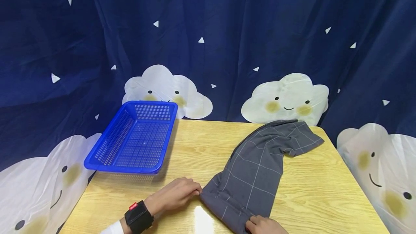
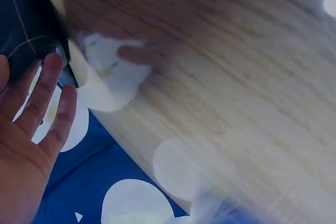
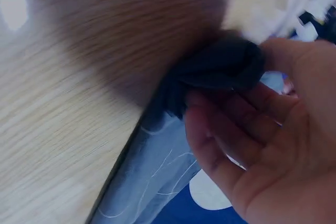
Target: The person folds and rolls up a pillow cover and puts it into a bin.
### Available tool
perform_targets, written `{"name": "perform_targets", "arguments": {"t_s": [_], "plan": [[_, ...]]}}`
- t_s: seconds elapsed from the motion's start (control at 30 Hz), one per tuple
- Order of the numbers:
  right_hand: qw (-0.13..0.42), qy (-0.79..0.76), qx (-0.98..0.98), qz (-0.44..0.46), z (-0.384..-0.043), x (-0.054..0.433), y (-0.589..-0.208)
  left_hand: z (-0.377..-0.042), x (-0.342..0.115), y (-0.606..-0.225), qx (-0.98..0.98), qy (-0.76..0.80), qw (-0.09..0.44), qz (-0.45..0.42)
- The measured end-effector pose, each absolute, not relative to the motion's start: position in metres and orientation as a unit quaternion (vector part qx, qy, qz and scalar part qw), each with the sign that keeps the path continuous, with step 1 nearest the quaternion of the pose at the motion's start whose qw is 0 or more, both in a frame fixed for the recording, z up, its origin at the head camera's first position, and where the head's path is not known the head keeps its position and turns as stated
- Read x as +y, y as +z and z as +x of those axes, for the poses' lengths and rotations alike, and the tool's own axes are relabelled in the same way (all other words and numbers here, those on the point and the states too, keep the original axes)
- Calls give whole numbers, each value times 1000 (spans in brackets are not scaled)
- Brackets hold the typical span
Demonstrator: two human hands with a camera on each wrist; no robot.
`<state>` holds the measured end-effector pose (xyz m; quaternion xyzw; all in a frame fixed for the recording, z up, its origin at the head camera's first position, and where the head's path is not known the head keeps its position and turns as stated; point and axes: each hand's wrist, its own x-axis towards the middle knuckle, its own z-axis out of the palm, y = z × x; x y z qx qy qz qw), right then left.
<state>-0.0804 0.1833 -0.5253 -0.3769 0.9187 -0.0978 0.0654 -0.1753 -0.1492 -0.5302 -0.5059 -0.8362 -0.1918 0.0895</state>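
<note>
A dark grey cloth (image 1: 253,176) with thin white grid lines lies lengthwise on the table, its near end folded over in a band. At the left corner of that band, my left hand (image 1: 180,192) pinches the fabric at its edge. In the left wrist view the other fingers of the left hand (image 2: 31,135) are spread beside the cloth (image 2: 26,19). My right hand (image 1: 264,225) grips the near right corner, partly cut off by the head view's lower edge. The right wrist view shows the bunched cloth (image 3: 220,64) between thumb and fingers of the right hand (image 3: 273,129).
A blue plastic basket (image 1: 130,170) with slotted walls stands at the table's left rear, with nothing inside it. The far end of the cloth lies crumpled near the back right corner of the wooden table (image 1: 325,190). A dark blue curtain (image 1: 208,17) with clouds hangs behind.
</note>
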Motion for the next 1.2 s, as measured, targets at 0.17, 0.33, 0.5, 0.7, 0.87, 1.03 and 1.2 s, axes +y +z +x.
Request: {"name": "perform_targets", "arguments": {"t_s": [0.17,0.33,0.5,0.7,0.87,1.03,1.2], "plan": [[156,-219,891,-365,-89,192,-517,-175,-147,-528,-848,-206,82,-482],[161,-334,846,-382,-97,205,-522,-177,-139,-527,-868,-218,51,-444],[166,-399,830,-354,-99,213,-527,-177,-128,-531,-896,-218,0,-387],[124,-335,870,-340,-97,213,-527,-175,-113,-538,-907,-201,21,-371],[106,-284,900,-314,-94,209,-526,-176,-106,-541,-904,-188,57,-379],[107,-246,927,-262,-89,204,-523,-174,-105,-540,-910,-183,11,-372],[100,-205,941,-252,-87,201,-523,-173,-113,-539,-899,-165,-15,-406]]}}
